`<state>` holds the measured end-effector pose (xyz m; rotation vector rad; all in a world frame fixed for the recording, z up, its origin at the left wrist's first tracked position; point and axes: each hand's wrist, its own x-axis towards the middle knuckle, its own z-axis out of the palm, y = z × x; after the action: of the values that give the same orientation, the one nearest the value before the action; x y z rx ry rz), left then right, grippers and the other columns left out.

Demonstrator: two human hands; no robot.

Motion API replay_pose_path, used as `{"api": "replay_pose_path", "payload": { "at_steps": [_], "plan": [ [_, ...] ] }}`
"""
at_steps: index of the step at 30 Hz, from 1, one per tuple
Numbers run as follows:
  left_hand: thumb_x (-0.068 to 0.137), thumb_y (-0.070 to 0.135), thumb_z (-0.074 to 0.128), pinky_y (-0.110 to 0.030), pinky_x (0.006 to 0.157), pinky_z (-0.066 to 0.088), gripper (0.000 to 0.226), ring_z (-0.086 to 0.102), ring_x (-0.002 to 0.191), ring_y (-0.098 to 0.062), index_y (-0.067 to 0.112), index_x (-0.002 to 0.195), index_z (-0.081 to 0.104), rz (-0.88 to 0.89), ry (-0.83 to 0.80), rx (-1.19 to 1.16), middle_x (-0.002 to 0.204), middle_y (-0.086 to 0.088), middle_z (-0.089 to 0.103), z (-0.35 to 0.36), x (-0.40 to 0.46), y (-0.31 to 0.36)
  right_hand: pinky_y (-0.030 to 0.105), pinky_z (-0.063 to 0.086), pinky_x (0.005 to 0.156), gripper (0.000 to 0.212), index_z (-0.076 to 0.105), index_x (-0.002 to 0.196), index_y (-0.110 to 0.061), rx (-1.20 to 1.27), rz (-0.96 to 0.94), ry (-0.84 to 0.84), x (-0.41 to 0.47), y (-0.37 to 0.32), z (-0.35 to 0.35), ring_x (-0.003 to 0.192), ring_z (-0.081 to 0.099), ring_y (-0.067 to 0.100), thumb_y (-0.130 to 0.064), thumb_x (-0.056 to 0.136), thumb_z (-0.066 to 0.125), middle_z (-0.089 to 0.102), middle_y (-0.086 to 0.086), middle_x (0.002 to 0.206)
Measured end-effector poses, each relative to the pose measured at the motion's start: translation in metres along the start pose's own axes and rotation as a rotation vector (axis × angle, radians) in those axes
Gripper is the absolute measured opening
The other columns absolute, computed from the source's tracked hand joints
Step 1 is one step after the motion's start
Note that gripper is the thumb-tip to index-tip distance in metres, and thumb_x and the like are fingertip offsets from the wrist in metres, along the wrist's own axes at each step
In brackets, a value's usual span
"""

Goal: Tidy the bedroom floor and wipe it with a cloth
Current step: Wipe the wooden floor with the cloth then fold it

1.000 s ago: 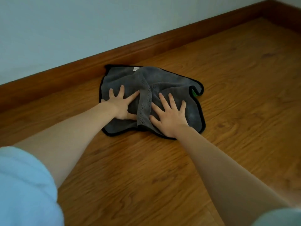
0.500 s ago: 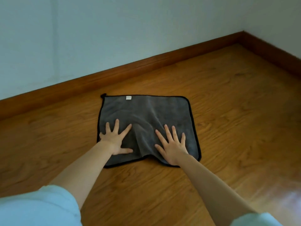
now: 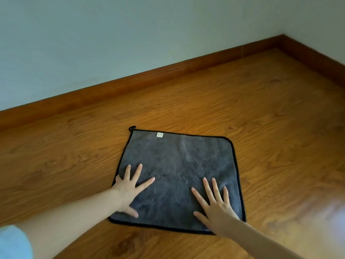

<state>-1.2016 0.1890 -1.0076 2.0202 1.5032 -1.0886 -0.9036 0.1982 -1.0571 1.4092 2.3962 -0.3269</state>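
At lower centre of the frame: grey cloth (image 3: 179, 176) spread flat on the wooden floor (image 3: 261, 128).
My left hand (image 3: 128, 189) presses its lower left part, fingers splayed straight; my right hand (image 3: 214, 206) presses its lower right part likewise. Neither grips anything. Skirting board (image 3: 168, 71) runs across the upper frame.

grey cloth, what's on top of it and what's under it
Both hands press flat on the grey cloth: left hand near its left edge, right hand near its right. A small white tag sits at the far edge. It lies on the wooden floor; the floor beneath is hidden.
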Motion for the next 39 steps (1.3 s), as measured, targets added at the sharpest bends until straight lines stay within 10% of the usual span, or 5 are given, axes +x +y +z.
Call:
{"api": "replay_pose_path", "payload": {
  "at_steps": [11, 18, 24, 32, 39],
  "plan": [
    [0.062, 0.082, -0.008, -0.046, 0.115, 0.000, 0.083, -0.004, 0.144, -0.030, 0.041, 0.123, -0.048, 0.142, 0.179, 0.020, 0.156, -0.007, -0.016, 0.022, -0.022, -0.024, 0.037, 0.044, 0.099, 0.052, 0.023, 0.145, -0.038, 0.125, -0.102, 0.057, -0.016, 0.006, -0.037, 0.133, 0.041, 0.020, -0.055, 0.096, 0.017, 0.039, -0.005, 0.147],
    [0.099, 0.030, 0.037, -0.037, 0.114, 0.023, 0.066, 0.026, 0.137, -0.024, 0.020, 0.150, -0.003, -0.033, 0.441, -0.058, 0.153, -0.008, 0.020, 0.000, -0.013, -0.063, 0.034, 0.038, 0.103, 0.052, 0.032, 0.144, -0.025, 0.160, 0.089, 0.128, 0.017, 0.026, -0.074, 0.127, 0.042, 0.018, -0.029, 0.095, 0.048, 0.041, -0.001, 0.141],
    [0.097, 0.028, 0.041, -0.033, 0.101, 0.039, 0.058, 0.035, 0.129, -0.025, 0.017, 0.148, 0.016, -0.087, 0.445, -0.222, 0.149, -0.008, 0.023, 0.010, -0.010, -0.064, 0.031, 0.049, 0.072, 0.050, 0.040, 0.138, -0.015, 0.418, 0.492, 0.088, 0.009, 0.031, -0.076, 0.101, 0.057, 0.026, -0.024, 0.091, 0.055, 0.048, 0.012, 0.131],
    [0.096, 0.020, 0.043, -0.027, 0.094, 0.043, 0.040, 0.042, 0.124, -0.015, 0.018, 0.136, 0.042, 0.101, 0.741, -0.568, 0.137, 0.004, 0.042, -0.019, 0.016, -0.011, 0.040, 0.045, 0.086, 0.045, 0.037, 0.128, -0.010, 0.461, 0.899, 0.048, -0.025, 0.012, -0.040, 0.116, 0.045, 0.034, -0.028, 0.091, 0.055, 0.042, 0.014, 0.126],
    [0.094, 0.018, 0.048, -0.020, 0.095, 0.040, 0.036, 0.045, 0.122, -0.009, 0.021, 0.131, 0.048, 0.191, 0.817, -0.829, 0.131, 0.008, 0.050, 0.001, 0.012, 0.053, 0.028, 0.043, 0.067, 0.023, 0.068, 0.101, -0.008, 0.805, 0.892, 0.100, -0.013, 0.010, -0.057, 0.086, 0.058, 0.025, -0.010, 0.080, 0.061, 0.064, 0.009, 0.091]
  ]
}}
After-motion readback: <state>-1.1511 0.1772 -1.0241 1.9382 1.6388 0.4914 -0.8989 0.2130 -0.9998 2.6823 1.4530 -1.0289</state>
